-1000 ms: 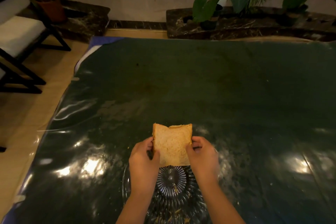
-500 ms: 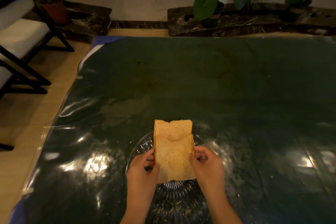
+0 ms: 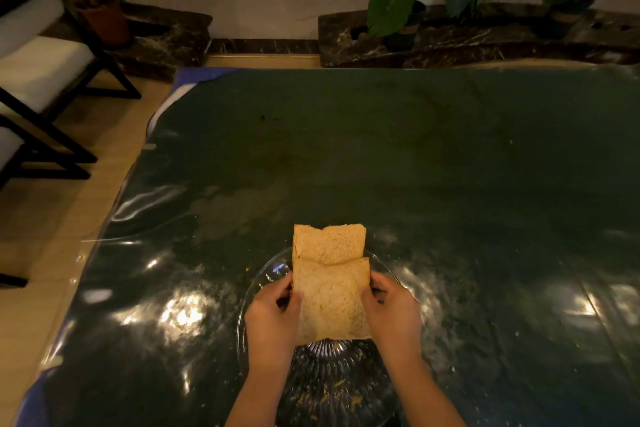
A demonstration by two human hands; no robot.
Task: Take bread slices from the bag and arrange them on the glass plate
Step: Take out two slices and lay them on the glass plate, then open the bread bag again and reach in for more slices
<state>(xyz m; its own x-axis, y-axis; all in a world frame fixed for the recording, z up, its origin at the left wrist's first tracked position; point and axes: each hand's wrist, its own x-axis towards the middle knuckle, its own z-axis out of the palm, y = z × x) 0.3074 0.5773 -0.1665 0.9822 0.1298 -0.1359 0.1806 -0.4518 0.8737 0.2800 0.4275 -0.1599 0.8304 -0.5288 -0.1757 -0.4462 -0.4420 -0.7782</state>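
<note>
A near bread slice (image 3: 331, 302) is held over the glass plate (image 3: 266, 274), pinched at its left edge by my left hand (image 3: 272, 322) and at its right edge by my right hand (image 3: 391, 314). A second, far bread slice (image 3: 327, 243) pokes out beyond it, partly covered by the near one, with its far edge past the plate's rim. Whether it rests on the plate or is held too, I cannot tell. The plate is clear ribbed glass with crumbs in its near half. No bread bag is in view.
The plate sits on a dark green table (image 3: 398, 166) under shiny plastic film. The table's left edge drops to a tan floor with black-framed white chairs (image 3: 45, 80). Potted plants (image 3: 398, 7) stand on dark stone ledges beyond the far edge.
What looked like one slice a second ago now shows as two: the near slice has slid toward me and lower over the plate, uncovering the far slice. Both hands came nearer with it.
</note>
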